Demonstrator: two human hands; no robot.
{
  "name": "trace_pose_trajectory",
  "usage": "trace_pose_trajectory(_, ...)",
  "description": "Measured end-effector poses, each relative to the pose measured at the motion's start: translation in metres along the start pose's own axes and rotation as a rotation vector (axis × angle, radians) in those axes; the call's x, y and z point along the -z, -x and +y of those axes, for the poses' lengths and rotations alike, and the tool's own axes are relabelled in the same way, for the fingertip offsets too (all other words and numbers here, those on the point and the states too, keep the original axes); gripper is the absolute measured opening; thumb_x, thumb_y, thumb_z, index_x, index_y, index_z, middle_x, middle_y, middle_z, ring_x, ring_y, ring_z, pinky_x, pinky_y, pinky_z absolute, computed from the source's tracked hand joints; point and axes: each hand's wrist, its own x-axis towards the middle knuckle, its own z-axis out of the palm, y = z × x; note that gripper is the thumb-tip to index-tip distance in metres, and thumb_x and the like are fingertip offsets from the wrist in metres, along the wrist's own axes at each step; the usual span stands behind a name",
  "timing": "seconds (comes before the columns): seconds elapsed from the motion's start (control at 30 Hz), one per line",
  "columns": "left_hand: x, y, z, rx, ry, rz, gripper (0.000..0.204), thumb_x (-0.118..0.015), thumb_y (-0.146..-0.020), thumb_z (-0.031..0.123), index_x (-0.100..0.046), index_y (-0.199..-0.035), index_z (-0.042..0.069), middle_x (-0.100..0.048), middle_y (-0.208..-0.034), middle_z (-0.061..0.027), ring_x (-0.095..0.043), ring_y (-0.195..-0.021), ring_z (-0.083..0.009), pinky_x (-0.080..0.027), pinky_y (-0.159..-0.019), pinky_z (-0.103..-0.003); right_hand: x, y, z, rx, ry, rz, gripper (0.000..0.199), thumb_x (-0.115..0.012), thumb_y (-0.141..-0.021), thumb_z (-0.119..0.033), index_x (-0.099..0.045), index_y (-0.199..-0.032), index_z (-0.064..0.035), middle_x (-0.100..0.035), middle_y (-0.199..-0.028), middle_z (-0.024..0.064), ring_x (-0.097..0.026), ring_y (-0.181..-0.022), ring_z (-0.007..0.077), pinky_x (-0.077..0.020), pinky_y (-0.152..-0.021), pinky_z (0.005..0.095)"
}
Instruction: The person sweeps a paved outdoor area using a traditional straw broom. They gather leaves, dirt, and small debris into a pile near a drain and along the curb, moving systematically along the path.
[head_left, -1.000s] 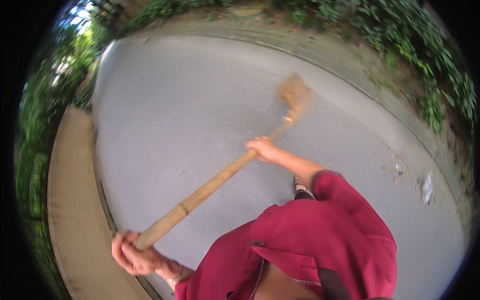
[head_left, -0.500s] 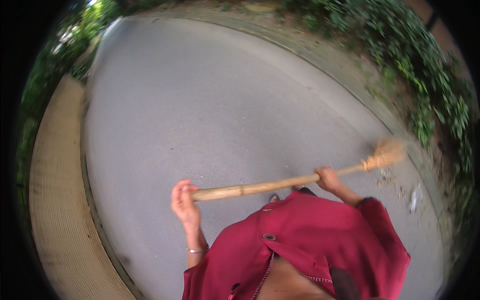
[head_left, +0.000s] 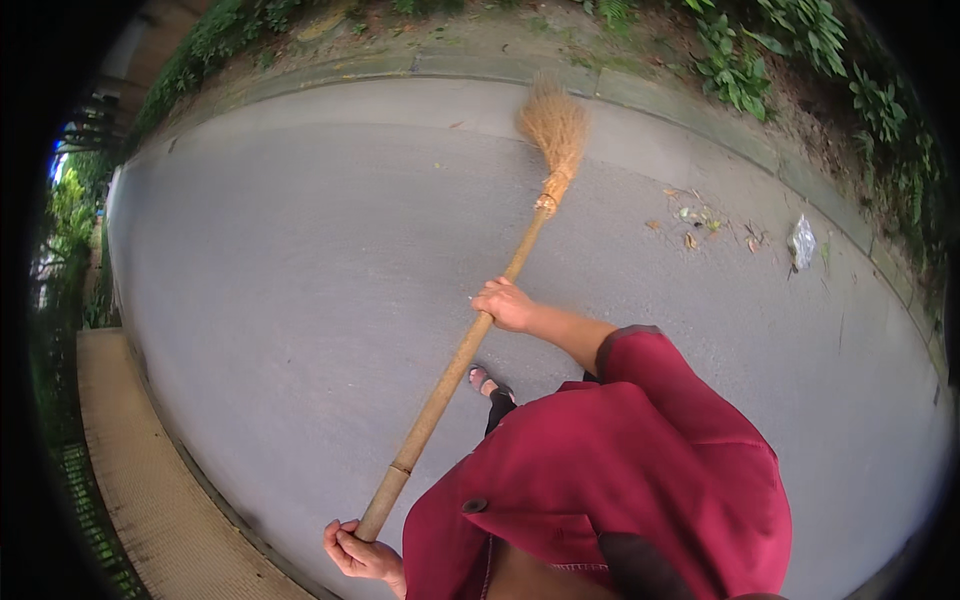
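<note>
A straw broom (head_left: 468, 348) with a long bamboo handle runs slantwise across the view, its bristles (head_left: 556, 125) on the road by the far curb. My right hand (head_left: 505, 303) is closed round the middle of the handle. At the butt end, low on the left, my left hand (head_left: 358, 552) has its fingers curled about the handle. To the right of the bristles lies a small scatter of dry leaves and litter (head_left: 695, 218). A crumpled clear plastic piece (head_left: 802, 242) rests beyond it, near the curb.
Grey road (head_left: 300, 260) spreads around me. A stone curb (head_left: 640, 95) curves along the far and right side, with soil and green shrubs (head_left: 735, 75) behind it. On the left runs a tan textured strip (head_left: 160, 470). My sandalled foot (head_left: 490, 382) shows below the handle.
The broom has swung from nearly level to a steep slant, its bristles moving left and away to the far curb. My right hand moved left and forward; my left hand dropped nearer. The view turned right.
</note>
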Motion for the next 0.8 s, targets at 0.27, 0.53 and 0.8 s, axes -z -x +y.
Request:
trace_pose_trajectory(0.27, -0.084, 0.131, -0.012, 0.311, 0.020, -0.609, 0.015, -0.042, -0.081, 0.005, -0.056, -0.088, 0.002, -0.053, -0.070, -0.0056, -0.048, -0.063, -0.0108, -0.039, -0.053, -0.024, 0.068, 0.288, 0.107, -0.425, 0.226, -0.036, 0.009, -0.055, -0.061, -0.010, -0.047, -0.065, -0.0122, -0.051, -0.066, 0.0026, -0.048, -0.074, 0.0228, -0.0331, -0.071, 0.0363)
trace_pose_trajectory(0.53, -0.045, 0.159, -0.005, 0.506, 0.188, -0.431, 0.015, -0.043, -0.081, 0.010, -0.054, -0.089, 0.003, -0.052, -0.067, -0.0032, -0.047, -0.063, -0.0105, -0.039, -0.057, -0.023, 0.124, 0.322, 0.049, -0.368, 0.303, -0.240, 0.005, -0.054, -0.063, -0.014, -0.052, -0.066, -0.0124, -0.052, -0.065, 0.0038, -0.051, -0.074, 0.0221, -0.0345, -0.067, 0.0361)
trace_pose_trajectory(0.8, 0.207, 0.192, 0.056, 0.212, 0.051, 0.423, 0.016, -0.046, -0.077, 0.000, -0.053, -0.091, -0.004, -0.051, -0.064, -0.0078, -0.048, -0.058, -0.0155, -0.042, -0.055, -0.024, 0.082, 0.286, -0.148, 0.087, 0.020, -0.465, 0.009, -0.052, -0.063, -0.010, -0.057, -0.070, -0.0092, -0.058, -0.067, 0.0119, -0.058, -0.072, 0.0281, -0.0423, -0.068, 0.0400)
